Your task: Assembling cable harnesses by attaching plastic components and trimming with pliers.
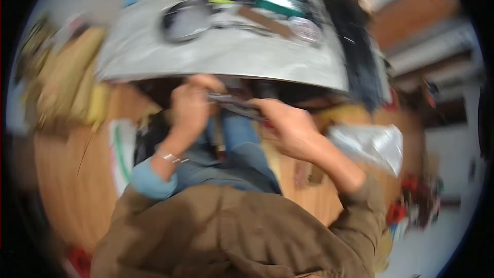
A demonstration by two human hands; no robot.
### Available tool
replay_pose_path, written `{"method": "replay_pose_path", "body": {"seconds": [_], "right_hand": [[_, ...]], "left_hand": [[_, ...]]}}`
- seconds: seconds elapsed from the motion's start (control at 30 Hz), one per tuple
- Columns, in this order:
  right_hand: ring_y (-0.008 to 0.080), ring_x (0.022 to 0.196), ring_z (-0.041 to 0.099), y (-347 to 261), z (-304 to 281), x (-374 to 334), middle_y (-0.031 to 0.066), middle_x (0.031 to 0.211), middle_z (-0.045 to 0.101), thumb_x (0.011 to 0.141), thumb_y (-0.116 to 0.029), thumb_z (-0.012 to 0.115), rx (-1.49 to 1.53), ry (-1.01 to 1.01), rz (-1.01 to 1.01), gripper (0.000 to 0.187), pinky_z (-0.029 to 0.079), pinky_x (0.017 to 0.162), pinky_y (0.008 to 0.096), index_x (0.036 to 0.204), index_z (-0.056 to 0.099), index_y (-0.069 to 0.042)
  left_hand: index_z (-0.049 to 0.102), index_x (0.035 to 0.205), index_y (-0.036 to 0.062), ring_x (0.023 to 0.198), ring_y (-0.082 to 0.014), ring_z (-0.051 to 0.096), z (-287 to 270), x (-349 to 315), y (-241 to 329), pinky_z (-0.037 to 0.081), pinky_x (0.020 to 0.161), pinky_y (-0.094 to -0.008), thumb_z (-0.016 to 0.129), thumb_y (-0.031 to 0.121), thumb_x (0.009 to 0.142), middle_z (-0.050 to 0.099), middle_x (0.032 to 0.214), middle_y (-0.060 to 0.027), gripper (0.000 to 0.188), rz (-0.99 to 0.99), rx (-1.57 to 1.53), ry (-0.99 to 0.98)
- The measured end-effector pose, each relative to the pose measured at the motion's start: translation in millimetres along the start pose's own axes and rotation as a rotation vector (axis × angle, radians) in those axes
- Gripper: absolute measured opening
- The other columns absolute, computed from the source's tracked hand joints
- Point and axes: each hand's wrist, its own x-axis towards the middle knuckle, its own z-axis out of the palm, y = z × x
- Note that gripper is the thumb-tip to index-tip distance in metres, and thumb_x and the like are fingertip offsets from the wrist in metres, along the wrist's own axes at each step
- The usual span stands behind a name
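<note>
Motion blurs the picture. Between my two hands, just off the table's near edge and above my lap, is a dark, narrow object (235,106) with a greyish metallic sheen; its kind cannot be made out. Fingers of my left hand (193,102) are closed round its left end. On its right end my right hand (289,126) is closed, thumb uppermost. The object slants slightly down toward the right. My palms and most fingertips are hidden.
A table with a pale grey cover (139,51) stands ahead. On it lie a round dark-rimmed dish (188,20), a brown strip (265,21), a green-and-white item (278,2) and dark cloth (350,46). Tan sacks (72,72) stand left; a silvery bag (370,144) lies right.
</note>
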Motion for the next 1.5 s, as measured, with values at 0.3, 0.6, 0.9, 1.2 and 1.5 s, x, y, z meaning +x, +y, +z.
{"method": "replay_pose_path", "body": {"seconds": [0.3, 0.6, 0.9, 1.2, 1.5], "right_hand": [[0.0137, 0.056, 0.057, 7.9, 9.5, 1.5, 0.0068, 0.071, 0.059, 0.093, -0.03, 0.058, 1.088, -0.578, 0.386, 0.041, 0.047, 0.052, 0.0252, 0.113, 0.054, 0.006], [0.0135, 0.059, 0.058, 3.2, -1.4, 6.1, 0.0067, 0.075, 0.059, 0.094, -0.034, 0.055, 1.118, -0.642, 0.388, 0.048, 0.048, 0.054, 0.0254, 0.12, 0.05, 0.006], [0.0086, 0.048, 0.039, -9.0, 9.6, -1.3, -0.0014, 0.06, 0.04, 0.095, -0.041, 0.052, 1.122, -0.635, 0.521, 0.039, 0.036, 0.044, 0.0239, 0.086, 0.05, -0.003], [0.0207, 0.056, 0.053, 25.9, 19.3, 18.7, 0.0069, 0.064, 0.055, 0.088, -0.017, 0.059, 0.253, -0.021, -0.067, 0.017, 0.043, 0.051, 0.0319, 0.082, 0.054, -0.002], [0.0379, 0.084, 0.062, 197.9, -62.8, 104.2, 0.0173, 0.088, 0.066, 0.082, -0.02, 0.059, -0.363, 0.622, 0.439, 0.02, 0.047, 0.07, 0.0463, 0.098, 0.065, -0.009]], "left_hand": [[0.057, 0.076, 0.0028, 0.053, -0.0035, 0.039, -8.2, 0.0, 10.5, 0.031, 0.045, -0.0214, 0.034, 0.057, 0.095, 0.046, 0.06, 0.0025, 0.062, -0.261, -0.549, -0.186], [0.056, 0.074, 0.0038, 0.045, -0.0032, 0.033, -12.7, 3.3, 13.6, 0.025, 0.04, -0.0214, 0.031, 0.064, 0.092, 0.038, 0.052, 0.0041, 0.067, -0.343, -0.644, -0.262], [0.057, 0.075, 0.0039, 0.045, -0.0044, 0.034, -10.1, 3.5, 7.1, 0.024, 0.041, -0.0219, 0.029, 0.063, 0.093, 0.037, 0.051, 0.0038, 0.068, -0.313, -0.589, -0.293], [0.058, 0.078, 0.0009, 0.039, -0.0036, 0.03, -8.2, 6.2, 10.9, 0.024, 0.037, -0.0205, 0.027, 0.056, 0.097, 0.035, 0.048, 0.0044, 0.067, -0.42, -0.612, -0.201], [0.057, 0.081, -0.0029, 0.04, -0.0032, 0.029, -4.0, 12.8, 9.6, 0.026, 0.037, -0.0195, 0.023, 0.064, 0.094, 0.033, 0.047, 0.0046, 0.076, -0.456, -0.683, -0.249]]}}
